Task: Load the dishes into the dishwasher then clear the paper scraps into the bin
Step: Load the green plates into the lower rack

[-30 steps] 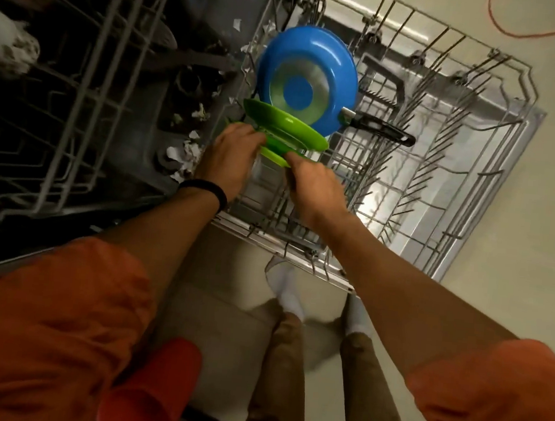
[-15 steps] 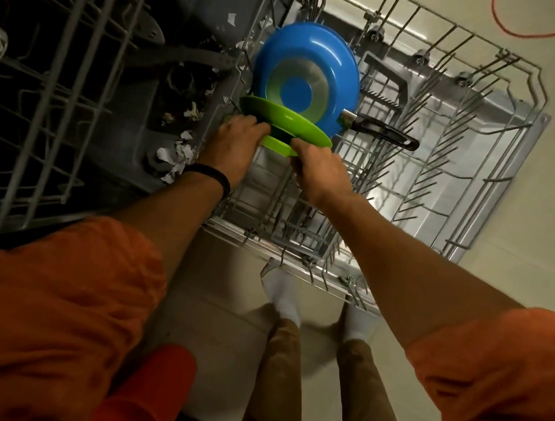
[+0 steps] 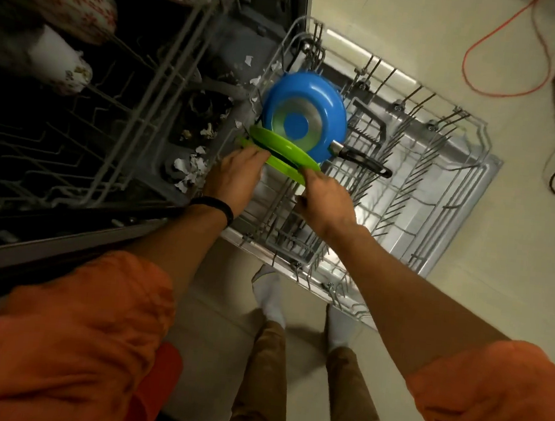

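Both hands hold a green plate (image 3: 286,155) on edge over the lower rack (image 3: 415,189), which is pulled out over the floor. The left hand (image 3: 235,176) grips the plate's left rim with its fingers curled over the edge. The right hand (image 3: 329,201) grips the right rim the same way. A dark line runs along the plate, so it may be two plates together; the view is too poor to tell.

Just behind the plate, a blue pan (image 3: 305,122) stands on its side in the rack, its base towards the camera and its black handle (image 3: 364,159) pointing right. The plate's rim overlaps the pan's lower edge.

White paper scraps (image 3: 191,166) lie on the dishwasher floor, left of the rack and near the left hand. Two patterned mugs (image 3: 76,1) sit in the upper rack (image 3: 168,66), far left. An orange cable (image 3: 504,62) loops on the floor.
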